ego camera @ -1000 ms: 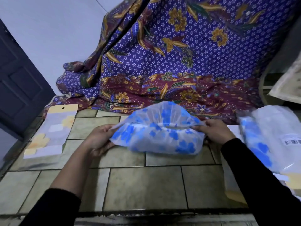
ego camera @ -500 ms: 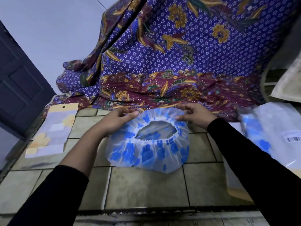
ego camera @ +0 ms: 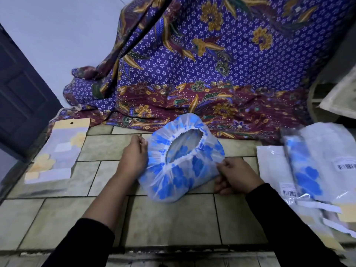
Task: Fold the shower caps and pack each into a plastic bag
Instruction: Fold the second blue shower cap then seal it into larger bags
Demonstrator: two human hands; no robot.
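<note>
— Changed since half a second ago?
— Shifted off the far rim: left hand (ego camera: 133,158) gripping the left edge of the shower cap (ego camera: 173,176), right hand (ego camera: 235,178) pinching the right. Sits puffed on the tiles (ego camera: 169,218), opening up.
— Meaning?
— Probably squaring up for a first fold; not yet flattened or bagged.

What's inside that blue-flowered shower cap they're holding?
Through the elastic opening of the shower cap only its own clear, blue-printed plastic shows, no object. Whatever lies under the gathered rim is covered.
</note>
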